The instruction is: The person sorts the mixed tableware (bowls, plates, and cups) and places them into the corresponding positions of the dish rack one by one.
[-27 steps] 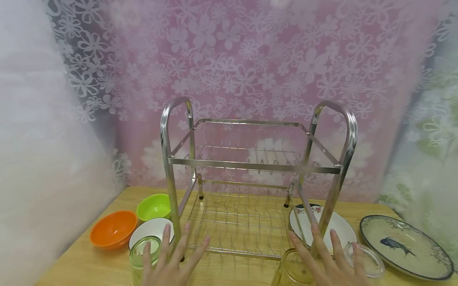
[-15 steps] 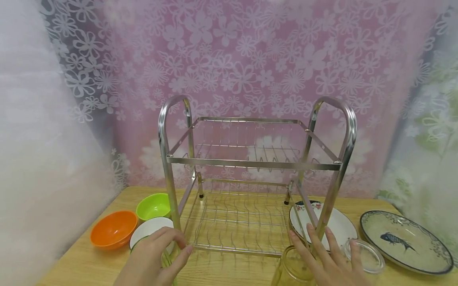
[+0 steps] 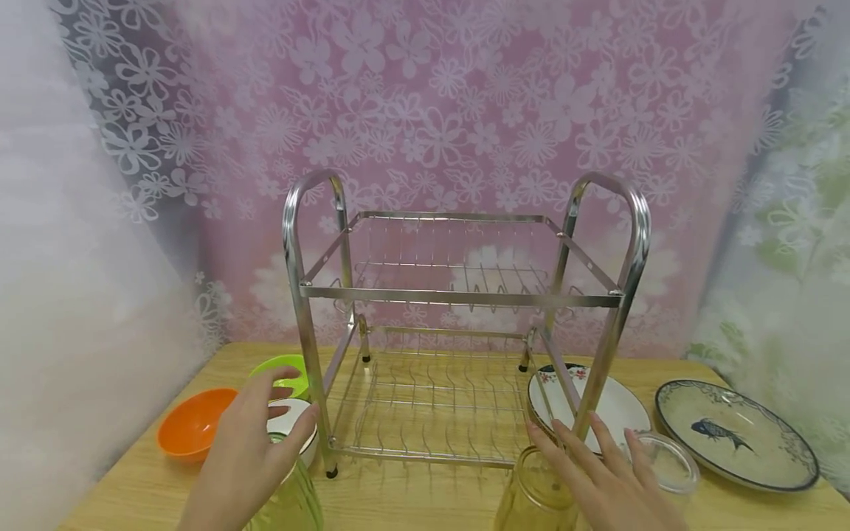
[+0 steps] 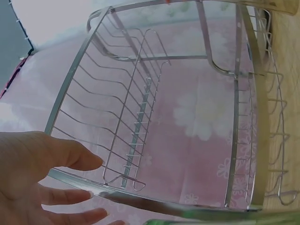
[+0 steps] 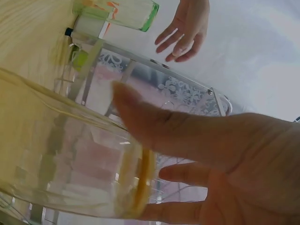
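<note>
My left hand [image 3: 246,450] hovers over the green glass [image 3: 292,505], thumb and fingers spread apart and holding nothing. Beyond its fingers are a lime green bowl [image 3: 302,383] and a white bowl [image 3: 292,424], both partly covered by the hand in the head view. The right hand [image 3: 614,479] is beside the yellow glass [image 3: 527,498], its fingers extended. In the right wrist view, thumb and fingers lie on either side of the end of the yellow glass [image 5: 70,164], loosely and without curling round it. The left wrist view shows the left hand [image 4: 37,183] with parted fingers.
A two-tier metal dish rack [image 3: 458,296] stands in the middle. An orange bowl [image 3: 189,428] sits at left. On the right lie a white floral plate [image 3: 624,409], an oval fish plate [image 3: 764,450] and a small clear glass dish [image 3: 667,472]. Patterned curtains [image 3: 425,110] surround the table.
My left hand, first spread beside the green glass, has curved over it and then lifted towards the bowls with fingers parted. The right hand stays by the yellow glass. The view has shifted slightly.
</note>
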`<state>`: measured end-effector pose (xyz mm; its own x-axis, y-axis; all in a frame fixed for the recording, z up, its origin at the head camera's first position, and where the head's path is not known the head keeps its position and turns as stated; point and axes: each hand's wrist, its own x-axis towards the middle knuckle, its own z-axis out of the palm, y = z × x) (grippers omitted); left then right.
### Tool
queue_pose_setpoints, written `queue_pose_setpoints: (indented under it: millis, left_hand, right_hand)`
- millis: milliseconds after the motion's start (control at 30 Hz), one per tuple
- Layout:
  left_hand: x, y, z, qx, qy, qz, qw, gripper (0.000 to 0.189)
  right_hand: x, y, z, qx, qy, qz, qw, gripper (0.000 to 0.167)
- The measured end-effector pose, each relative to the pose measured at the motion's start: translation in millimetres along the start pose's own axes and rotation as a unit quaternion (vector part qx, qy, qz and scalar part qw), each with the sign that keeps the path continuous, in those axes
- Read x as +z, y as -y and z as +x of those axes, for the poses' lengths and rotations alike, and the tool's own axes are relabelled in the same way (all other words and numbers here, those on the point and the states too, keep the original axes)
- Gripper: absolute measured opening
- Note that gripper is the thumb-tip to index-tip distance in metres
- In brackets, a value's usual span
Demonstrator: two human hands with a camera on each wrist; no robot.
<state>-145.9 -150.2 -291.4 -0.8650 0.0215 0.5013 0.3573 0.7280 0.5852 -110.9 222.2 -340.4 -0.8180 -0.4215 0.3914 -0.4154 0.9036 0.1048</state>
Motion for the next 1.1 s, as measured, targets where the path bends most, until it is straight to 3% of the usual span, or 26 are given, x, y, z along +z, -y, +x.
queue_pose_setpoints:
  millis: [133,267,400,467,567,733,1100]
  left_hand:
    - [-3.3,-1.7,5.5,-0.027,0.028,-0.011,0.9992,0.055]
    - [-5.2,-0.7,7.1,-0.023,0.033,-0.018,0.999,0.059]
    - [-6.3,2.6,8.9,-0.028,0.04,-0.024,0.9985,0.059]
    - [-6.9,5.9,9.8,-0.021,0.041,-0.021,0.9987,0.057]
    - [-9.0,11.6,9.9,-0.01,0.048,-0.007,0.9988,0.053]
    - [-11.7,15.8,9.6,-0.019,0.078,0.012,0.9967,0.052]
    - [-4.0,8.7,9.7,-0.041,0.105,0.022,0.9934,0.057]
  right_hand:
    - [7,-2,6.8,-0.044,0.047,0.08,0.9947,0.091]
    - [11,-1,13.7,-0.059,0.084,0.164,0.9811,0.081]
    - [8,-2,15.4,-0.049,0.09,0.195,0.9754,0.067]
    - [4,-3,15.2,-0.033,0.112,0.212,0.9704,0.057]
    - [-1,-1,14.7,0.006,0.141,0.228,0.9635,0.049]
    - [-6,4,16.4,0.027,0.139,0.236,0.9615,0.046]
    - [-6,3,17.7,0.022,0.166,0.203,0.9648,0.048]
